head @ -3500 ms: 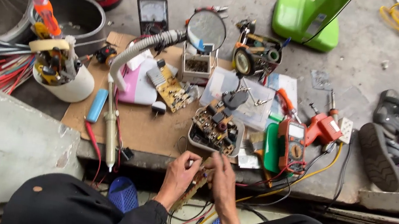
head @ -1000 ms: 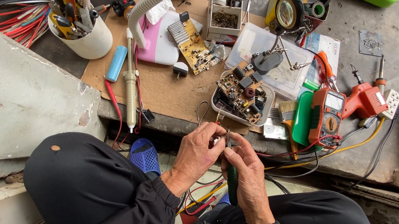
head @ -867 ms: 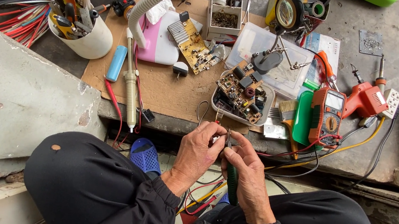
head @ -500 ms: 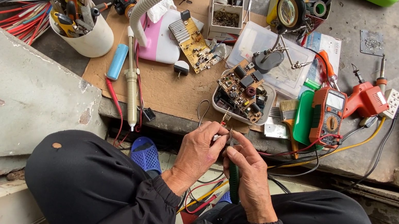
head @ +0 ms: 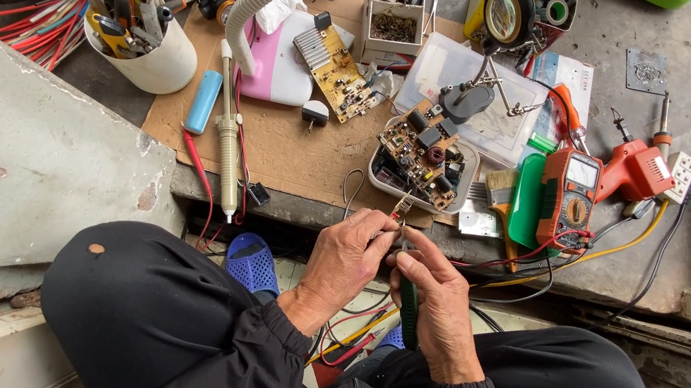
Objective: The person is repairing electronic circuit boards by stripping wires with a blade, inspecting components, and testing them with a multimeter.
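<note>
Left hand (head: 345,261) and right hand (head: 438,302) held close together over the lap, just below the edge of the cardboard sheet (head: 297,156). Right-hand fingers clenched around a green-handled tool (head: 408,306), its handle running down past the palm toward the knees — tip hidden between the fingertips. Left-hand thumb and forefinger pinched at that same spot, on something too small to make out; a small metal clip (head: 402,206) showing just above the fingertips, though whether held cannot be told. Directly beyond the hands, a shallow tray (head: 384,177) with a populated circuit board (head: 424,151) lying in it. To the right, an orange multimeter (head: 568,198) beside a green case (head: 528,202) — red and yellow leads trailing down toward the hands. Further right, a red soldering gun (head: 633,167). To the left on the cardboard, a soldering iron (head: 228,146), a blue lighter (head: 204,100), and a white cup (head: 153,59) crammed with hand tools. Second circuit board (head: 336,71) leaning on a pink-and-white box (head: 276,76).
</note>
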